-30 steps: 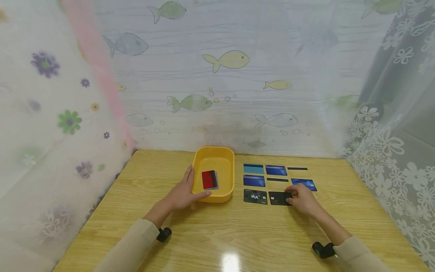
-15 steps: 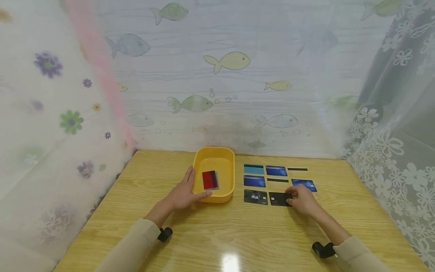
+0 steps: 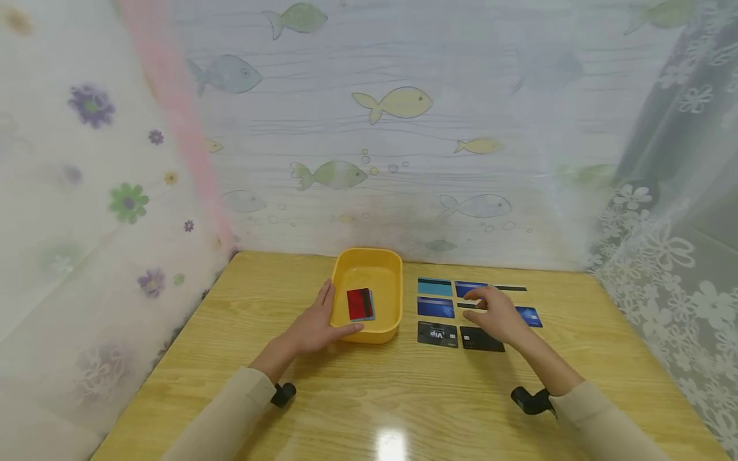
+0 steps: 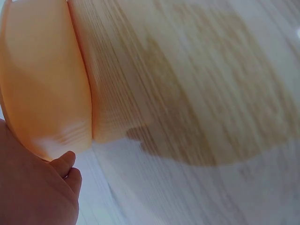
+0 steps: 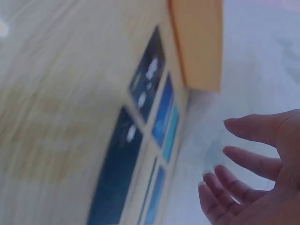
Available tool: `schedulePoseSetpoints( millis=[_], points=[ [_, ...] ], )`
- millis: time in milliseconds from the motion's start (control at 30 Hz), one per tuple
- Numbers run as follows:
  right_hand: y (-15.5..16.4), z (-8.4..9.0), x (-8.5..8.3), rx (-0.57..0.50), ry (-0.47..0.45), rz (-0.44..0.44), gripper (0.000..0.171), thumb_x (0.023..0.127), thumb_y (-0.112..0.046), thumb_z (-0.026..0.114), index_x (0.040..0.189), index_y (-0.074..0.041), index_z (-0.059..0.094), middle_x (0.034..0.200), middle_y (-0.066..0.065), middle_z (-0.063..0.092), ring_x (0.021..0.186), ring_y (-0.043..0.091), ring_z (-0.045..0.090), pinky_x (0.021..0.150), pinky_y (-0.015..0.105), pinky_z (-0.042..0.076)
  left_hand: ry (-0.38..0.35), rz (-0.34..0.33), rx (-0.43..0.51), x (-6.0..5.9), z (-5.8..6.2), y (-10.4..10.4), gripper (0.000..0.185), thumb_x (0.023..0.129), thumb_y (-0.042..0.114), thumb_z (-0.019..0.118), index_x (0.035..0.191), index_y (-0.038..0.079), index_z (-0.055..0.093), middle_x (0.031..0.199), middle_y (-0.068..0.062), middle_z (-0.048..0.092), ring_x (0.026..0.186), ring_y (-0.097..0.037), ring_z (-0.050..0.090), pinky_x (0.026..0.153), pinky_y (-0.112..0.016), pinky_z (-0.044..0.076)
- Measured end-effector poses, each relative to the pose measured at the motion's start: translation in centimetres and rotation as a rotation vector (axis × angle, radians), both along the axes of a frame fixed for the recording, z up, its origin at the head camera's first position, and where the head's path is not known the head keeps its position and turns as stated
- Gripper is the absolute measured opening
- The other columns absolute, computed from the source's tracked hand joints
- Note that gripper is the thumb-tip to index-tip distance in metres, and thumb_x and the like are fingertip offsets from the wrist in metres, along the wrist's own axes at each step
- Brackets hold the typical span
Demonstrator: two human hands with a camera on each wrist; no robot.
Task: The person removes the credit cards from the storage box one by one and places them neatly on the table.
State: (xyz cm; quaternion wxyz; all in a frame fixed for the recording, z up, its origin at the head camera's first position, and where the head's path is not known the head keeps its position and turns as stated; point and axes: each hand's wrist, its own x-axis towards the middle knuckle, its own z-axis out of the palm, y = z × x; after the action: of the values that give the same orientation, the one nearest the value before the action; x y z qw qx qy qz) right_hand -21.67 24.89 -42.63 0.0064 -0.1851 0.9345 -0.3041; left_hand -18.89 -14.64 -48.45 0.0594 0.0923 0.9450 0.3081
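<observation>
While left hand (image 3: 314, 328) cradling rounded yellow plastic tray (image 3: 369, 262), right hand (image 3: 497, 314) open, empty above flat glossy cards (image 3: 438, 307).

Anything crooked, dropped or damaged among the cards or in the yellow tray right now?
Nothing stands out. The cards on the table lie flat in tidy rows beside the yellow tray, and the red card sits stacked inside it. The left hand steadies the tray; the right hand hovers open above the rows.
</observation>
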Motion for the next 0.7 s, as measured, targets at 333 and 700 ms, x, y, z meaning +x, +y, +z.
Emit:
schedulePoseSetpoints(
  millis=[333,700],
  points=[
    [-4.0,1.0,-0.6,-0.146,-0.063,0.121,0.04,0.098,-0.013,0.068,0.133,0.005,0.061,0.133,0.027,0.057,0.117,0.045,0.058,0.097,0.054,0.052,0.008,-0.003,-0.005,-0.1,0.1,0.1,0.125,0.084,0.082,0.058,0.165,0.007,0.0,0.173,-0.006,-0.008,0.139,-0.04,0.047,0.112,-0.05,0.042],
    [-9.3,1.0,-0.9,-0.244,-0.103,0.21,0.042,0.096,-0.008,0.07,0.135,0.003,0.061,0.129,0.025,0.06,0.116,0.042,0.059,0.098,0.051,0.052,0.009,0.001,-0.007,-0.2,0.0,0.0,0.126,0.083,0.082,0.059,0.165,0.007,-0.001,0.173,-0.007,-0.007,0.14,-0.041,0.047,0.112,-0.05,0.042]
  ],
)
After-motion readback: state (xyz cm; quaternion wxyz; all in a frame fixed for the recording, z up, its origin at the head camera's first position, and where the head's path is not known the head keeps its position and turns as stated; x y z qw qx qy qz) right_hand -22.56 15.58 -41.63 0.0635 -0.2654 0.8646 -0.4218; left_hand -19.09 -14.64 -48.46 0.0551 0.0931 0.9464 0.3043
